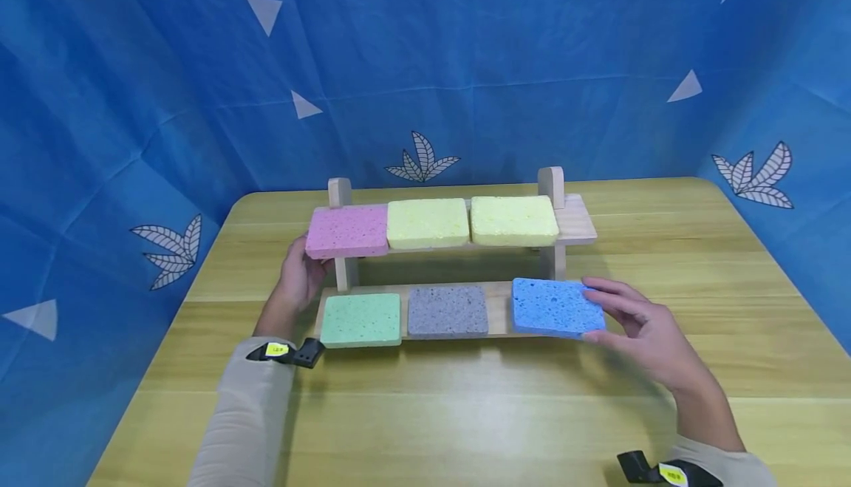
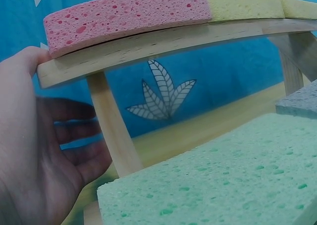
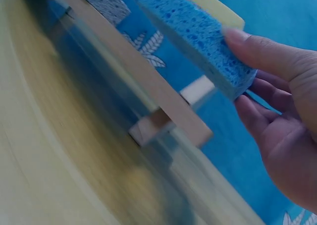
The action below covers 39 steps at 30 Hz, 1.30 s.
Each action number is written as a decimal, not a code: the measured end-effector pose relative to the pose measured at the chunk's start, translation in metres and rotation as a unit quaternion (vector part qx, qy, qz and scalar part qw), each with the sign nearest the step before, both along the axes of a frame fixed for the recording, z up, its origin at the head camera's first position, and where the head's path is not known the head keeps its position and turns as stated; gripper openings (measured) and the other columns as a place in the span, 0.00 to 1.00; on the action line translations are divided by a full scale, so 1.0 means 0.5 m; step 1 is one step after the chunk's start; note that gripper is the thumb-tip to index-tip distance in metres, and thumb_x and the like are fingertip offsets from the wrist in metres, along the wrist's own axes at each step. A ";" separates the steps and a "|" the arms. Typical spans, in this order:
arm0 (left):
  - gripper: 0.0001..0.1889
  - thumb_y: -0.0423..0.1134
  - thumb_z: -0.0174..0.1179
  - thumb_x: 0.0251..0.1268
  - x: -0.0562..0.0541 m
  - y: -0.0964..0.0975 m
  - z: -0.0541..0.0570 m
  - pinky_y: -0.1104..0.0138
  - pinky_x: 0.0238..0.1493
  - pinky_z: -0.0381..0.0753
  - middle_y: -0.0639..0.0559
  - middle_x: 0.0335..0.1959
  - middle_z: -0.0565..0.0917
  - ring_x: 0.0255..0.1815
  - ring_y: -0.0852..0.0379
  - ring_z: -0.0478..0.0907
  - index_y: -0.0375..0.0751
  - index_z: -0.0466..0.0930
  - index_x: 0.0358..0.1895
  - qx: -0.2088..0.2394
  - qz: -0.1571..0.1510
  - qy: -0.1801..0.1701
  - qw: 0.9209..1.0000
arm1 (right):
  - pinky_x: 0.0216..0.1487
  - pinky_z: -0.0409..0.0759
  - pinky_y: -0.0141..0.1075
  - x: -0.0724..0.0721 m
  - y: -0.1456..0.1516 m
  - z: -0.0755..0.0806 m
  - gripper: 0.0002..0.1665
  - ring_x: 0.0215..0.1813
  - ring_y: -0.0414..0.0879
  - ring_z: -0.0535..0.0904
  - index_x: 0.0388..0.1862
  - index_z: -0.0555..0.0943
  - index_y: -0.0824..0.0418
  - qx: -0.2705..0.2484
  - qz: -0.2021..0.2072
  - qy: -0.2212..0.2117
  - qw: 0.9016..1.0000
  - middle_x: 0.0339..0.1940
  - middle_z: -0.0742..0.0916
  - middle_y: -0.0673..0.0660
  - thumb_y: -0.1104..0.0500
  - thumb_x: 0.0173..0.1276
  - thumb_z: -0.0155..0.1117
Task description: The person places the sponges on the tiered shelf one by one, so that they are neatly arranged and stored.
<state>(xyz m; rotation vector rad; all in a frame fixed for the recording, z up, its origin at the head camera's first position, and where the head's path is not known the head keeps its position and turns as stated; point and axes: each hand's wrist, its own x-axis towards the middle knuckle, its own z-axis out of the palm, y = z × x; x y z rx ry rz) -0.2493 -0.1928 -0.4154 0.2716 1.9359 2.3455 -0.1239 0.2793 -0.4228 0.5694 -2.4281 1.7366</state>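
A two-tier wooden rack point(image 1: 576, 222) stands on the table. My left hand point(image 2: 54, 140) grips the left end of its upper board, thumb at the board's corner beside the pink sponge point(image 2: 129, 18) and fingers below, by the post. In my right hand point(image 1: 641, 332), a blue sponge point(image 1: 555, 308) is pinched by its right end. The right wrist view has this sponge raised off the lower board point(image 3: 163, 93), tilted, at the rack's right side. Further left on that lower board lie a grey sponge point(image 1: 448, 312) and a green sponge point(image 1: 361, 320).
Two pale yellow sponges point(image 1: 428, 222) lie beside the pink one on the upper board. Under the rack is a wood-grain table point(image 1: 465, 413). Blue cloth point(image 1: 399, 43) with white triangles and leaf prints hangs behind and at both sides.
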 end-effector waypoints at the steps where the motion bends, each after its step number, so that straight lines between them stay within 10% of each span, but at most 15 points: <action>1: 0.21 0.46 0.30 0.73 0.000 0.000 0.001 0.64 0.51 0.70 0.56 0.49 0.76 0.48 0.59 0.72 0.53 0.76 0.50 -0.002 -0.001 0.000 1.000 | 0.60 0.64 0.21 -0.003 -0.005 0.000 0.31 0.65 0.32 0.67 0.58 0.74 0.70 0.021 0.001 0.000 1.000 0.64 0.73 0.56 0.76 0.53 0.68; 13: 0.21 0.48 0.32 0.73 0.002 -0.002 0.002 0.65 0.52 0.71 0.55 0.51 0.76 0.50 0.59 0.73 0.51 0.76 0.52 -0.004 -0.003 0.005 1.000 | 0.59 0.57 0.14 -0.032 -0.051 0.010 0.31 0.64 0.24 0.61 0.61 0.76 0.57 0.138 0.008 -0.013 0.990 0.66 0.73 0.53 0.59 0.56 0.71; 28: 0.20 0.48 0.33 0.73 0.001 -0.002 0.002 0.65 0.51 0.71 0.56 0.49 0.78 0.48 0.59 0.74 0.51 0.77 0.50 0.005 -0.003 0.007 1.000 | 0.60 0.56 0.13 -0.038 -0.061 0.002 0.32 0.65 0.25 0.60 0.60 0.76 0.58 0.135 0.015 -0.022 0.991 0.66 0.73 0.53 0.57 0.56 0.72; 39: 0.21 0.47 0.30 0.73 0.003 0.000 -0.002 0.63 0.52 0.70 0.55 0.47 0.77 0.47 0.58 0.73 0.52 0.76 0.48 -0.014 0.009 0.006 1.000 | 0.59 0.53 0.12 -0.041 -0.063 -0.009 0.34 0.69 0.58 0.60 0.62 0.75 0.58 0.140 0.027 -0.067 0.987 0.68 0.71 0.54 0.51 0.56 0.71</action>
